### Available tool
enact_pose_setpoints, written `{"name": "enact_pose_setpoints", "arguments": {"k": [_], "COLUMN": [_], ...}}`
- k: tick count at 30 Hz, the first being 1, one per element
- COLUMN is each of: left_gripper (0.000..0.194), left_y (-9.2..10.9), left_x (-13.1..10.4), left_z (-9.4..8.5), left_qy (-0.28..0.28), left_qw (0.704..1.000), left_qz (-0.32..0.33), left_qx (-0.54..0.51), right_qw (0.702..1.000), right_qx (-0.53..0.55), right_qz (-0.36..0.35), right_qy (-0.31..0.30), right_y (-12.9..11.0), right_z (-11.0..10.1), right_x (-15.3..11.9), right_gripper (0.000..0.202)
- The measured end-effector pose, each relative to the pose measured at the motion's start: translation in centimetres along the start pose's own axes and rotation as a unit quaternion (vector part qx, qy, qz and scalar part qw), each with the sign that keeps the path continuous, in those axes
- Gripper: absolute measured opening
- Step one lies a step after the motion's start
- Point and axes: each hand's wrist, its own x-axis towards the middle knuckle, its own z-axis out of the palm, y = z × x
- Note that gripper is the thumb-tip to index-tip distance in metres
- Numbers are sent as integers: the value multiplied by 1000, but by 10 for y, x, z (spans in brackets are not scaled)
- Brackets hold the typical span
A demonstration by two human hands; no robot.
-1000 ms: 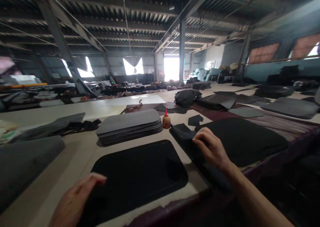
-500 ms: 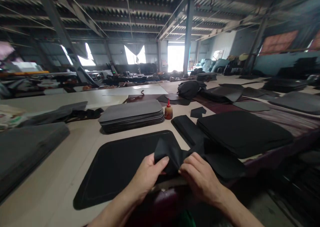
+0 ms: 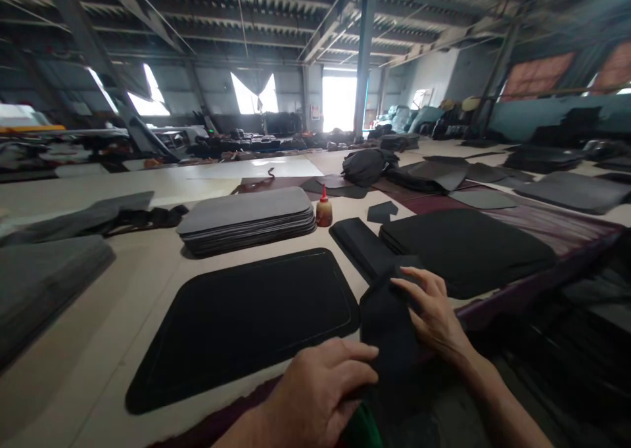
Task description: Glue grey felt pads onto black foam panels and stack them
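A dark fabric piece (image 3: 387,320) hangs over the table's front edge. My left hand (image 3: 328,382) is at its lower left side, fingers bent and fingertips at the fabric's edge; whether they pinch it is hard to tell. My right hand (image 3: 434,310) rests on the right part of the piece with its fingers spread. A flat black panel with rounded corners (image 3: 246,316) lies to the left. Behind the fabric piece is a folded black strip (image 3: 357,244), beside a stack of black panels (image 3: 468,247).
A stack of grey panels (image 3: 246,215) stands behind the flat panel, with a red-tipped glue bottle (image 3: 324,210) at its right. Thick grey material (image 3: 49,284) lies at the left. Farther back are a dark bundle (image 3: 367,167) and more loose sheets.
The fabric piece, bunched between both hands before, is now spread flatter. My left hand has moved down and right; my right hand has moved up and right, its fingers opened. The view has shifted slightly.
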Motion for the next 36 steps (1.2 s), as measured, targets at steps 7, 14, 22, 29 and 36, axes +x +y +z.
{"name": "enact_pose_setpoints", "arguments": {"k": [7,14,22,29,36], "left_gripper": [29,29,39,55,57], "left_y": [14,35,-2,-15,-25], "left_x": [2,-7,-62,-127,-166], "left_z": [7,-51,-110,-113,-123], "left_qy": [11,395,578,631,648], "left_qw": [995,844,712,649,603], "left_qz": [9,-266,-285,-373,-422], "left_qx": [-95,-248,-279,-204,-197], "right_qw": [997,985,798,752,802], "right_qx": [14,122,456,490,466], "right_qz": [-51,106,380,441,361], "right_qy": [-58,59,107,-31,-98], "right_y": [0,8,-25,-60,-77], "right_z": [-13,-32,-23,17,40], "right_x": [-5,4,21,38,56], "right_gripper": [41,10,42,45,43]}}
